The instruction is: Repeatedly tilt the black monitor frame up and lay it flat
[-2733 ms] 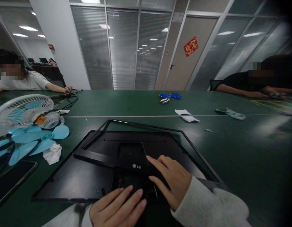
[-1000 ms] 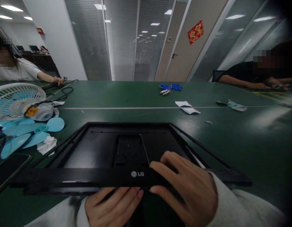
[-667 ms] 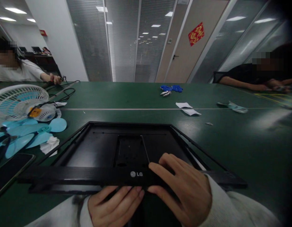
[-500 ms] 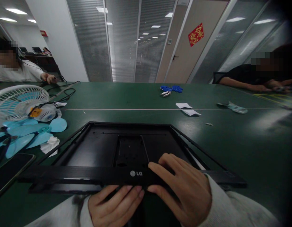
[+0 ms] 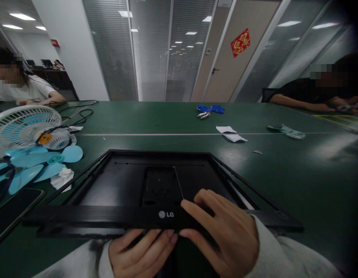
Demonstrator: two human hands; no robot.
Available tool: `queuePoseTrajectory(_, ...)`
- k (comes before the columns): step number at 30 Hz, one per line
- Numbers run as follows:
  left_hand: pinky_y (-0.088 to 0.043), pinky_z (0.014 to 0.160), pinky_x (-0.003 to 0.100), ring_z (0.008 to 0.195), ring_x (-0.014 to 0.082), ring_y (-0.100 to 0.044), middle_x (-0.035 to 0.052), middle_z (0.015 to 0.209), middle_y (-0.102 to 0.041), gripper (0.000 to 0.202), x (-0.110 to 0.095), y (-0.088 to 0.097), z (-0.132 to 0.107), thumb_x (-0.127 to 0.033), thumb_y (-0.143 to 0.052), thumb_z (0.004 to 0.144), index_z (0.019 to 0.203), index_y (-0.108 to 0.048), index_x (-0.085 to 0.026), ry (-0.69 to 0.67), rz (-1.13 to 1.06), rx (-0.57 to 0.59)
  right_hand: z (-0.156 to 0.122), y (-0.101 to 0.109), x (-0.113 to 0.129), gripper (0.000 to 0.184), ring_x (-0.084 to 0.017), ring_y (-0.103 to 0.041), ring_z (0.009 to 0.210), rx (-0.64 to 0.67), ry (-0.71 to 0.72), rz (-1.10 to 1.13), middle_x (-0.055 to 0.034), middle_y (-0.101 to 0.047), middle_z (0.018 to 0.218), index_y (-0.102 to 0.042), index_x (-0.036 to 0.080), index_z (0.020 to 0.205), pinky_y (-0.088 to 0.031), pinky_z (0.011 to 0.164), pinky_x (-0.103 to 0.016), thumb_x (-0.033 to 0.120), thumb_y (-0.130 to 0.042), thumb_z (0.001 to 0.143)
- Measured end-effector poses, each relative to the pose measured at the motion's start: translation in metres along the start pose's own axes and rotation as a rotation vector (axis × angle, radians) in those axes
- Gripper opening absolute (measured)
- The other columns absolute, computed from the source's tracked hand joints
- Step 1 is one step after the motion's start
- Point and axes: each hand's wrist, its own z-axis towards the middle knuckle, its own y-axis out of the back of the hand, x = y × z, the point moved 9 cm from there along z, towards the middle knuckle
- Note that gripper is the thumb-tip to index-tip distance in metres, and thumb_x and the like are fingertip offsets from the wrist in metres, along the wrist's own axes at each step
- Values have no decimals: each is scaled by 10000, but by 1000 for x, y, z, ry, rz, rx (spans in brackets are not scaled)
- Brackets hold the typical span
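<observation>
A black monitor bezel (image 5: 109, 218) with an LG logo lies over a black back shell (image 5: 109, 181), near edge towards me. Part of the shell shows below the bezel's bottom bar at the left, so the two look offset there. My right hand (image 5: 225, 231) pinches the bottom bar just right of the logo, fingers on top and thumb underneath. Against the underside of the same bar, below the logo, the fingertips of my left hand (image 5: 144, 251) press together. What the left fingertips touch underneath is partly hidden.
To the left are a white fan (image 5: 31, 127), light-blue fan blades (image 5: 48, 160), crumpled tissue (image 5: 63, 178) and a dark phone (image 5: 18, 212). Farther off lie blue gloves (image 5: 210, 109), pliers (image 5: 203, 115) and paper pieces (image 5: 235, 138). One person sits at each side.
Both my hands stay at the bezel's bottom bar, with only tiny shifts. The person at left has drawn an outstretched hand back. The view has shifted slightly.
</observation>
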Motion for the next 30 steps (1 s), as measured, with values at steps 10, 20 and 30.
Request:
queuePoseTrajectory(10, -301, 1123, 328, 1219, 123, -493, -47, 1293, -572, 306, -2, 2, -1, -144, -427, 944, 1022, -698, -263, -51, 46, -27, 0, 1, 1, 287, -178, -504, 771, -35, 0, -33, -77, -532, 894, -589, 188, 1081, -427, 650, -316, 366, -493, 878)
queuePoseTrajectory(20, -276, 1142, 281, 1292, 108, -411, -112, 1334, -525, 227, 2, 7, 5, -149, -538, 896, 949, -709, -289, 133, 55, -61, -1, 4, 3, 293, -177, -511, 763, -71, 32, -32, -53, -570, 884, -587, 197, 1104, -407, 644, -319, 364, -518, 873)
queuePoseTrajectory(30, -239, 1158, 297, 1330, 115, -362, -134, 1313, -539, 238, 1, 4, -1, -159, -549, 889, 977, -701, -320, 132, 83, 7, 3, 23, 6, 297, -153, -533, 816, -203, 54, -89, -41, -620, 905, -634, 194, 1127, -410, 748, -310, 310, -578, 860)
